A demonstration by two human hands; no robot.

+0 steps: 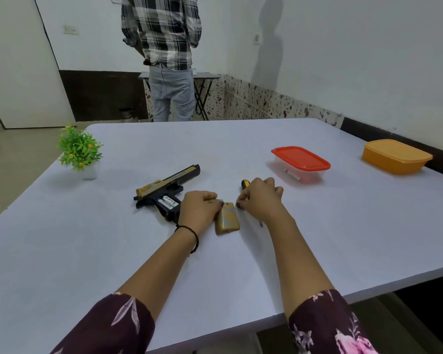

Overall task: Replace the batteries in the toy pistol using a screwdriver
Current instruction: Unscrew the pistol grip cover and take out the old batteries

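The black and gold toy pistol point(168, 186) lies on its side on the table. Its grip compartment is uncovered, with two batteries point(168, 201) inside. The gold battery cover point(227, 221) lies flat between my hands. My left hand point(198, 209) has curled fingers and pinches the cover's far left corner. My right hand point(260, 198) is curled over the screwdriver point(245, 184). The yellow and black handle sticks out past my knuckles and the tip shows by my wrist. My right fingertips meet at the cover's far right corner; what they pinch is hidden.
A clear box with a red lid point(301, 159) holding loose batteries stands at the right, an orange lidded box point(397, 155) farther right. A small potted plant point(79, 152) is at the far left. A person point(164, 54) stands beyond the white table point(113, 251).
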